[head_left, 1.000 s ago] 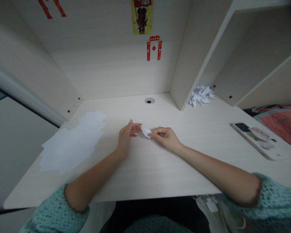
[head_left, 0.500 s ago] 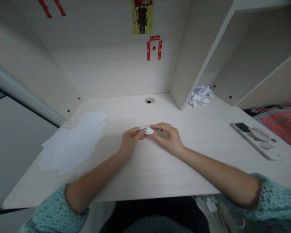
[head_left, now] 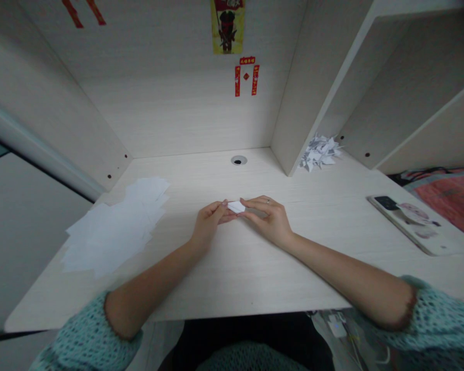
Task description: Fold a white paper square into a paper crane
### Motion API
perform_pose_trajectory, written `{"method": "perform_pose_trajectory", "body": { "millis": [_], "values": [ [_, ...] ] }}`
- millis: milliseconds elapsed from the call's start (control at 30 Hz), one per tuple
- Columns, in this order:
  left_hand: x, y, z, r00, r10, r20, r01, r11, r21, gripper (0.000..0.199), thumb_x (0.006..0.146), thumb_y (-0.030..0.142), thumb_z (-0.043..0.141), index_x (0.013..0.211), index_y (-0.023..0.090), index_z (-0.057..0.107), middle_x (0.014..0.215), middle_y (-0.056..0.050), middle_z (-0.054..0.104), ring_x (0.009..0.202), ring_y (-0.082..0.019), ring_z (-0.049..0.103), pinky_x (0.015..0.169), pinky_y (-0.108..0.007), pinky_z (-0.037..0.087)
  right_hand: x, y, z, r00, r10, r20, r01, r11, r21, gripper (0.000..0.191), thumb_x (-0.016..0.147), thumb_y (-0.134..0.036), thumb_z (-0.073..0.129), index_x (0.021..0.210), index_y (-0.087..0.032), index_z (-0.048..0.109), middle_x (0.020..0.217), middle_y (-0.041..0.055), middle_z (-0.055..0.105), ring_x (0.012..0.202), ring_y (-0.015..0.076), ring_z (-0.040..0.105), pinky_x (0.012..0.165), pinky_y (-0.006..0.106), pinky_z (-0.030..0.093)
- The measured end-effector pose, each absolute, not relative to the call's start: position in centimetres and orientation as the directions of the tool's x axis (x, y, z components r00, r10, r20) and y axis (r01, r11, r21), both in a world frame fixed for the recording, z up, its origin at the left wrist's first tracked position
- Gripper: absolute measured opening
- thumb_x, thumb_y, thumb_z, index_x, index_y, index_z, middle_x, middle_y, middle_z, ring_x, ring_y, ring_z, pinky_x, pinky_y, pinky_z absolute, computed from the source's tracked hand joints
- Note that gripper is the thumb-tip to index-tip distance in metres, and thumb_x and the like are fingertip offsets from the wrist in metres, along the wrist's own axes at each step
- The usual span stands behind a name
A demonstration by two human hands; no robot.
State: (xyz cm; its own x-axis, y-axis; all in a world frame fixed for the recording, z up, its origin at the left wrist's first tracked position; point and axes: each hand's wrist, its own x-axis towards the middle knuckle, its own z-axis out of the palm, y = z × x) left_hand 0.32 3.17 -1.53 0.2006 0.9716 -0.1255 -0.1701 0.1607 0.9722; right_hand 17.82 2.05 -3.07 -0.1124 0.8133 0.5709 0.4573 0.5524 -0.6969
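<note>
A small folded piece of white paper (head_left: 236, 206) is held between my two hands, just above the middle of the desk (head_left: 216, 278). My left hand (head_left: 210, 220) pinches its left end, with the thumb on top and fingers beneath. At its right end, the thumb and fingertips of my right hand (head_left: 270, 219) close on the paper's edge. To the left lies a spread pile of flat white paper sheets (head_left: 112, 229).
A heap of small folded white papers (head_left: 320, 152) sits behind the upright partition (head_left: 305, 103). On the right lies a phone in a patterned case (head_left: 413, 224), near a red cloth (head_left: 456, 198). A round cable hole (head_left: 238, 160) is at the back.
My left thumb has shifted left off the middle of the folded paper, so more of its top face shows. My right hand has barely moved.
</note>
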Motion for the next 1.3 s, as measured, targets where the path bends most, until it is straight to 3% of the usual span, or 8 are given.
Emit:
{"method": "perform_pose_trajectory", "body": {
  "millis": [133, 267, 533, 1167, 1300],
  "values": [
    [0.16, 3.13, -1.33, 0.215, 0.966, -0.146, -0.155, 0.181, 0.971, 0.048, 0.077, 0.056, 0.054, 0.092, 0.012, 0.068, 0.082, -0.01, 0.072, 0.079, -0.021, 0.068, 0.082, -0.035, 0.051, 17.89, 2.16, -3.25, -0.112, 0.818, 0.564, 0.456, 0.546, -0.702, 0.029, 0.078, -0.034, 0.065, 0.106, -0.03, 0.067, 0.097, 0.0037, 0.071, 0.087, 0.0221, 0.063, 0.082, 0.039, 0.05],
    [0.17, 3.01, -1.25, 0.229, 0.965, -0.128, -0.054, 0.144, 0.988, 0.043, 0.071, 0.046, 0.065, 0.103, 0.017, 0.067, 0.085, -0.007, 0.073, 0.08, -0.019, 0.068, 0.081, -0.033, 0.05, 17.94, 2.22, -3.3, -0.134, 0.804, 0.579, 0.47, 0.566, -0.677, 0.03, 0.078, -0.034, 0.065, 0.107, -0.031, 0.067, 0.096, 0.003, 0.072, 0.086, 0.0212, 0.063, 0.081, 0.038, 0.05],
    [0.44, 3.06, -1.73, 0.252, 0.963, -0.095, -0.076, 0.117, 0.99, 0.034, 0.069, 0.035, 0.069, 0.097, 0.017, 0.069, 0.091, -0.005, 0.073, 0.083, -0.019, 0.067, 0.086, -0.036, 0.05, 17.94, 2.14, -3.18, -0.169, 0.797, 0.58, 0.457, 0.585, -0.67, 0.03, 0.078, -0.034, 0.065, 0.107, -0.031, 0.067, 0.098, 0.0038, 0.071, 0.086, 0.0211, 0.064, 0.081, 0.038, 0.05],
    [0.51, 2.96, -1.48, 0.239, 0.964, -0.12, -0.067, 0.14, 0.988, 0.031, 0.069, 0.032, 0.07, 0.096, 0.016, 0.07, 0.088, -0.005, 0.073, 0.081, -0.019, 0.068, 0.085, -0.034, 0.053, 17.67, 1.81, -2.54, -0.14, 0.838, 0.528, 0.386, 0.537, -0.75, 0.02, 0.077, -0.032, 0.066, 0.096, -0.029, 0.071, 0.093, 0.0034, 0.072, 0.086, 0.021, 0.066, 0.08, 0.035, 0.051],
    [0.49, 3.14, -1.74, 0.237, 0.964, -0.119, -0.062, 0.137, 0.989, 0.032, 0.07, 0.034, 0.069, 0.096, 0.015, 0.069, 0.092, -0.006, 0.073, 0.079, -0.018, 0.068, 0.085, -0.035, 0.052, 17.78, 1.96, -2.63, -0.135, 0.817, 0.561, 0.41, 0.561, -0.719, 0.019, 0.079, -0.03, 0.064, 0.096, -0.029, 0.07, 0.094, 0.0036, 0.071, 0.089, 0.0207, 0.064, 0.083, 0.037, 0.049]
  ]
}}
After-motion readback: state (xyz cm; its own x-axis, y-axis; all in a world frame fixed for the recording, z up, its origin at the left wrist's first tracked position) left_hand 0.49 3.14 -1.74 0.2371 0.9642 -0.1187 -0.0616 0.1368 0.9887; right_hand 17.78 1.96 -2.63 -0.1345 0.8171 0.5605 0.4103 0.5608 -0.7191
